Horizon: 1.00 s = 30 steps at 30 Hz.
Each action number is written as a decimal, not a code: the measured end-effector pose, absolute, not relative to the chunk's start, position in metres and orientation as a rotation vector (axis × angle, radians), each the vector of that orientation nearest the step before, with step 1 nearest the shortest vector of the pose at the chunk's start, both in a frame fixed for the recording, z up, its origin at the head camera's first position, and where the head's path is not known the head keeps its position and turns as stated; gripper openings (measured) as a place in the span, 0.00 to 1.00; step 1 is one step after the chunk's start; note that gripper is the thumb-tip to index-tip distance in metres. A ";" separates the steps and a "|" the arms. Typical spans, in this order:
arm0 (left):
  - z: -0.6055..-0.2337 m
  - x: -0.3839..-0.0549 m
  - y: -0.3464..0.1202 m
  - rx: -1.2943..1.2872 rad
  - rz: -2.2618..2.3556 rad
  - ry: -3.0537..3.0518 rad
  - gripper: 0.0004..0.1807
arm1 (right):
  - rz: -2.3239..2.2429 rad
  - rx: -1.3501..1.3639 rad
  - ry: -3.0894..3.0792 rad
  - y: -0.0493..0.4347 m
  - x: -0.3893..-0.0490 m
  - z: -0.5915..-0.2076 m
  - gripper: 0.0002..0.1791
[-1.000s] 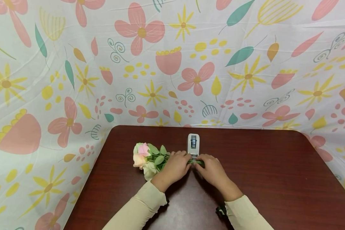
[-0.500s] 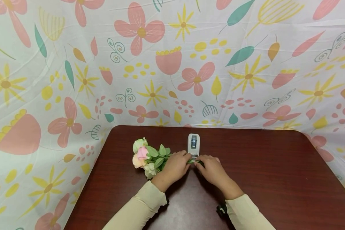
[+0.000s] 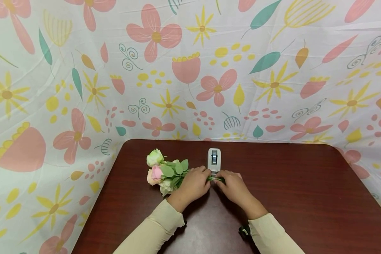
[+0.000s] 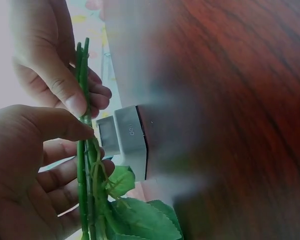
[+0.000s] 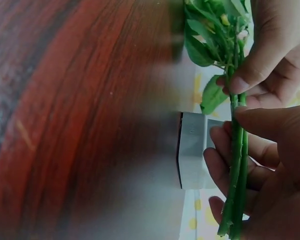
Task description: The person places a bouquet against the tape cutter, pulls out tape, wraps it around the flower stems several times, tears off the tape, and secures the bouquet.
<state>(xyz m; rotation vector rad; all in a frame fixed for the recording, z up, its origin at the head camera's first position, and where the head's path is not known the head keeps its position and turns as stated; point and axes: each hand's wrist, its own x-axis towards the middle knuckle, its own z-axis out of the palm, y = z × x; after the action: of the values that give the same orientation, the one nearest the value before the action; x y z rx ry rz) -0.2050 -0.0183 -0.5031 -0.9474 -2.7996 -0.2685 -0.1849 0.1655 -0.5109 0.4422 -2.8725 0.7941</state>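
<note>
A bunch of roses (image 3: 157, 172) with white, pink and peach heads lies sideways at the left of the hands, its green stems (image 4: 85, 165) running right. My left hand (image 3: 195, 181) pinches the stems nearer the leaves, thumb against fingers. Close beside it, my right hand (image 3: 235, 188) pinches them nearer the cut ends. Both thumbs press the stems in the right wrist view, almost touching each other. Just beyond the hands stands a white tape dispenser (image 3: 214, 160) with a roll in it. Whether tape is on the stems is hard to tell.
The dark red-brown wooden table (image 3: 298, 190) extends on both sides of the hands. A flower-printed cloth (image 3: 190, 88) hangs behind it and along the left. A small dark object (image 3: 244, 232) shows at the right wrist.
The rose heads have turned: the white-green one has come up at the back and the pink one has shifted forward. Both hands stay almost in place on the stems.
</note>
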 end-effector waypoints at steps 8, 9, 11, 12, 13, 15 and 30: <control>-0.501 -0.206 -0.017 -0.933 -0.270 -2.794 0.07 | 0.787 0.428 -2.843 0.165 -0.185 -0.513 0.05; -0.501 -0.206 -0.016 -0.932 -0.265 -2.794 0.07 | 0.789 0.424 -2.844 0.165 -0.185 -0.513 0.05; -0.500 -0.206 -0.016 -0.929 -0.253 -2.787 0.07 | 0.799 0.410 -2.854 0.165 -0.185 -0.512 0.06; -0.500 -0.206 -0.016 -0.927 -0.249 -2.783 0.06 | 0.802 0.401 -2.862 0.165 -0.185 -0.512 0.06; -0.499 -0.206 -0.015 -0.926 -0.242 -2.776 0.06 | 0.800 0.397 -2.866 0.165 -0.185 -0.512 0.06; -0.499 -0.206 -0.014 -0.920 -0.224 -2.762 0.06 | 0.806 0.378 -2.876 0.165 -0.186 -0.513 0.06; -0.501 -0.206 -0.008 -0.863 -0.126 -2.771 0.05 | 0.743 0.382 -2.829 0.160 -0.186 -0.517 0.11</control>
<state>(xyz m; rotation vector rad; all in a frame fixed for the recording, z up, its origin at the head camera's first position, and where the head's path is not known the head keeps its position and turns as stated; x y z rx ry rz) -0.2061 -0.0076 -0.5011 -0.8630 -2.7705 -0.1255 -0.1863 0.1597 -0.5169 0.3821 -2.8286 0.7428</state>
